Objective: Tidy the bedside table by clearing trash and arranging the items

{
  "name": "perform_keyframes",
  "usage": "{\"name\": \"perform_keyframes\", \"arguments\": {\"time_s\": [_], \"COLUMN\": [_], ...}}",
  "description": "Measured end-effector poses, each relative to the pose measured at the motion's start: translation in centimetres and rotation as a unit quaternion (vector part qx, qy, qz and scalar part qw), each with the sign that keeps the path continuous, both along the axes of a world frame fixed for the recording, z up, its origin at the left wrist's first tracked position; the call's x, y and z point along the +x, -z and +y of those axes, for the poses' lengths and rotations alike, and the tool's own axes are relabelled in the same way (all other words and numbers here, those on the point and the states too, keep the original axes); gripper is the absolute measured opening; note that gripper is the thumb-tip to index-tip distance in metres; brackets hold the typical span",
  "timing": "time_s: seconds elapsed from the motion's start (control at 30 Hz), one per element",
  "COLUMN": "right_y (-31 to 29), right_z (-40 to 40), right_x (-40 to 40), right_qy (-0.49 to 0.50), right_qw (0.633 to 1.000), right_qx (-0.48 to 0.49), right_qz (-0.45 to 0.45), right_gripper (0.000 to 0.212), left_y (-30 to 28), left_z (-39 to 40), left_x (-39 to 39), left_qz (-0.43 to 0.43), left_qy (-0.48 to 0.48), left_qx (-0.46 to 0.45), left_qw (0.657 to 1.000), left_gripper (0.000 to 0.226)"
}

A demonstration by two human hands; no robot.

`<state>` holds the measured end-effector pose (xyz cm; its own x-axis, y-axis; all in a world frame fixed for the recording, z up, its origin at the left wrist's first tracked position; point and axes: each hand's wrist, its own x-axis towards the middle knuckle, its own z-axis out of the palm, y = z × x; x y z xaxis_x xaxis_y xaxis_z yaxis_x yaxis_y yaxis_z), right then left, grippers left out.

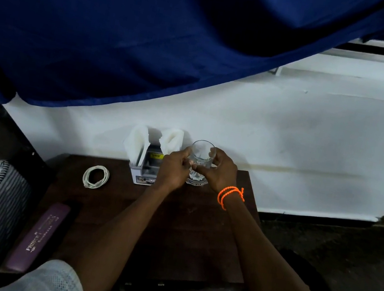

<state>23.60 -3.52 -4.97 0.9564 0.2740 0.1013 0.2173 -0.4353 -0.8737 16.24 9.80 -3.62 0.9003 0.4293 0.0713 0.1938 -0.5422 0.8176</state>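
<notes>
Clear glass (200, 158) between curled fingers (213, 152)

My dark brown wooden worktop (186, 233) stands against the white wall. At its far edge a small white box (141, 175) holding white tissues sits just left of a clear drinking glass (199, 164), whose base rests on the wood. A coiled white cable (95, 176) lies at the far left. A long purple case with pale lettering (40, 234) lies along the near left edge.
</notes>
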Motion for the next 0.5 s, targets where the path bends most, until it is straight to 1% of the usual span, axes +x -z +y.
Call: {"name": "perform_keyframes", "arguments": {"time_s": [0.1,0.13,0.2,0.3,0.5], "right_y": [0.47,0.62,0.68,0.63,0.99], "right_z": [0.12,0.12,0.17,0.31,0.39], "right_x": [0.21,0.31,0.38,0.52,0.65], "right_qy": [0.009,0.011,0.013,0.013,0.011], "right_qw": [1.000,1.000,1.000,1.000,1.000], "right_qx": [-0.011,-0.012,-0.012,-0.005,0.008], "right_qz": [0.000,0.002,0.004,0.009,0.012], "right_gripper": [0.058,0.057,0.057,0.062,0.067], "left_y": [0.25,0.24,0.31,0.32,0.59], "left_z": [-0.02,-0.06,0.01,0.05,-0.01], "left_x": [0.09,0.13,0.26,0.37,0.47], "left_qz": [0.009,0.012,0.011,0.012,0.010], "left_qy": [0.008,0.009,0.007,0.000,0.003], "left_qx": [0.030,0.040,0.059,0.066,0.072], "left_qw": [0.999,0.999,0.998,0.998,0.997], "left_gripper": [0.021,0.022,0.032,0.044,0.047]}}
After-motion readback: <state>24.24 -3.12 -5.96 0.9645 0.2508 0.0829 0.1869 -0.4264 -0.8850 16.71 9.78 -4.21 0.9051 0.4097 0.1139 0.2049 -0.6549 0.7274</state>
